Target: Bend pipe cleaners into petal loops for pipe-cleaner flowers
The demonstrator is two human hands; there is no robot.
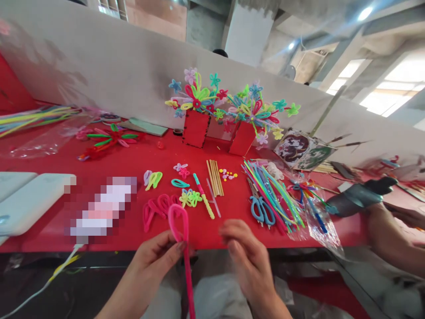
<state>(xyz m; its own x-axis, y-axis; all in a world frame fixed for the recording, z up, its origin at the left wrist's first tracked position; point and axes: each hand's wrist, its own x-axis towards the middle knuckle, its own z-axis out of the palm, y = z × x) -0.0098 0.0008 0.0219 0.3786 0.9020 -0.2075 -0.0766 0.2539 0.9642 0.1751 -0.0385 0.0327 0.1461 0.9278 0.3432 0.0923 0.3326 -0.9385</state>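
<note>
Pink chenille stem (188, 274), looped and pinched in the left hand (151, 261)

Viewed from my remote post, the stem is bright, fuzzy and bent into a narrow teardrop. Its rounded end stands above the left fingertips, leaning slightly left, near the front edge of the red table (235, 199). Below the pinch, I follow it down past that edge and in front of the person's lap to the bottom of the view. Left thumb and fingers are closed on it. The right hand (250, 254), near but apart from the stem, has loosely curled fingers with a gap between thumb and forefinger; it appears to hold nothing, though blur softens its fingertips. Pink loops (156, 208) of similar fuzzy material lie just behind the teardrop. Rightward from these I note small yellow-green flowers (191, 198), wooden sticks (215, 178), pink and yellow beads (228, 174), blue-handled scissors (262, 210) and a multicoloured bundle of stems (274, 195). Farther back, two red holders (195, 129) bear looped, many-coloured blossoms (201, 95).
</note>
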